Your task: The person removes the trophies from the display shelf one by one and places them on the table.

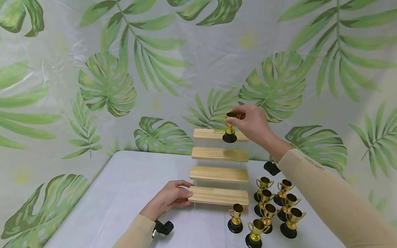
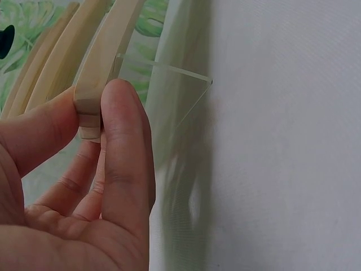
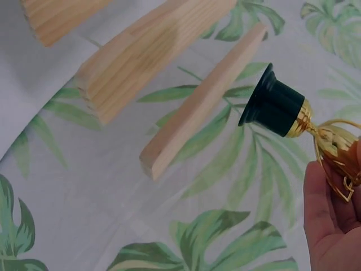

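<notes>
Closest to us, the right sleeve sweeps across the white table, reaching far back toward the leaf-print backdrop. There's the four-step wooden riser standing mid-table, with clear side panels under the planks. The left hand steadies it, thumb and fingers pinching the end of the bottom step; the wrist view shows that grip tight on the plank's edge. Up top, the right hand pinches a little gold trophy cup by its bowl, black base just at the top step — touching or hovering, I can't tell. To do this well, I'd say keep the base flat and centred on that narrow plank before the fingers spread, and keep the riser braced. Nine more trophies cluster on the table right of the riser.
</notes>
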`<act>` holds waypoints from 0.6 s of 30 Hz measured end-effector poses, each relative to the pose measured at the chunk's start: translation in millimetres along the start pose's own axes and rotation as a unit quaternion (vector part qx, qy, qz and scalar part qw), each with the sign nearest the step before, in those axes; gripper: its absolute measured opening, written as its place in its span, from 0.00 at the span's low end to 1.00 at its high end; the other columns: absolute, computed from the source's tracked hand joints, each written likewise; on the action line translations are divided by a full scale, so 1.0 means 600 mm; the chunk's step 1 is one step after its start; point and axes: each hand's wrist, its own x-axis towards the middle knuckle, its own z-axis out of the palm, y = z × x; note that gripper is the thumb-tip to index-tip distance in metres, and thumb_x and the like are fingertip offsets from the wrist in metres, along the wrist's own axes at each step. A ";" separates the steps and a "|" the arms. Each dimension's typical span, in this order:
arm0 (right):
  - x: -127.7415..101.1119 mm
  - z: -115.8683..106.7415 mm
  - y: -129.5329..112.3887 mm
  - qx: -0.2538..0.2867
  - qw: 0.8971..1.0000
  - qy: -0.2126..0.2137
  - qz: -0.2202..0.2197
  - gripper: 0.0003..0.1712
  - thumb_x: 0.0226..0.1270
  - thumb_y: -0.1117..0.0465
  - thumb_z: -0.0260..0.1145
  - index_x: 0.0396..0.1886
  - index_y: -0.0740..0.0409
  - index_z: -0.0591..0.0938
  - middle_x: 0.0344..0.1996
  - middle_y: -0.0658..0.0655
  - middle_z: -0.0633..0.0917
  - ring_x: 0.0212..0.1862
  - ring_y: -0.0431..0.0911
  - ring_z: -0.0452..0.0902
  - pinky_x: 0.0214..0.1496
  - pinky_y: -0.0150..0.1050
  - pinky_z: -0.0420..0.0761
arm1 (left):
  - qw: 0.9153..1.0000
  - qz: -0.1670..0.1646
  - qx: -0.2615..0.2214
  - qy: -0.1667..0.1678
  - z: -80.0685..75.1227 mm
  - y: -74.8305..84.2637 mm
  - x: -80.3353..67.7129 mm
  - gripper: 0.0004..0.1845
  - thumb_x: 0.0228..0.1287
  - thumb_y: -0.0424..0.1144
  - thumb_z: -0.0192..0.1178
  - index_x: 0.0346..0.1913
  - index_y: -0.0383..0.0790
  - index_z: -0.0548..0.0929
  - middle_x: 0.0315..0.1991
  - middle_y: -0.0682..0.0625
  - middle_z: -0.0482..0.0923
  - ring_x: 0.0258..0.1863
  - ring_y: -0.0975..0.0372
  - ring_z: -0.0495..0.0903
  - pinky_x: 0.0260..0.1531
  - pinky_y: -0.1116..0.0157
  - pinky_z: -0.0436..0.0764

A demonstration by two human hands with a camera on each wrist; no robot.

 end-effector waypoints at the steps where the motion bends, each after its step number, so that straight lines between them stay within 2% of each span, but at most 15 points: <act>1: -0.003 -0.003 -0.001 0.000 1.000 -0.001 0.000 0.22 0.65 0.50 0.74 0.55 0.56 0.86 0.42 0.54 0.84 0.40 0.47 0.77 0.41 0.46 0.78 | 1.000 -0.001 -0.002 0.001 0.000 0.000 0.000 0.21 0.62 0.29 0.67 0.58 0.29 0.78 0.40 0.40 0.83 0.32 0.58 0.85 0.34 0.63 0.87; 9: -0.033 -0.030 -0.006 0.020 1.000 -0.005 0.009 0.23 0.65 0.50 0.74 0.57 0.55 0.85 0.43 0.52 0.85 0.42 0.46 0.79 0.42 0.46 0.80 | 1.000 0.000 0.000 -0.003 0.000 -0.001 0.001 0.23 0.62 0.30 0.68 0.59 0.29 0.77 0.40 0.40 0.83 0.33 0.58 0.86 0.35 0.62 0.87; 18: -0.072 -0.067 -0.008 0.009 1.000 0.016 -0.006 0.23 0.63 0.51 0.75 0.55 0.55 0.86 0.46 0.54 0.86 0.44 0.48 0.82 0.45 0.48 0.82 | 1.000 -0.004 0.002 0.000 0.001 0.003 0.000 0.22 0.62 0.30 0.68 0.58 0.29 0.78 0.39 0.40 0.83 0.32 0.58 0.85 0.35 0.62 0.87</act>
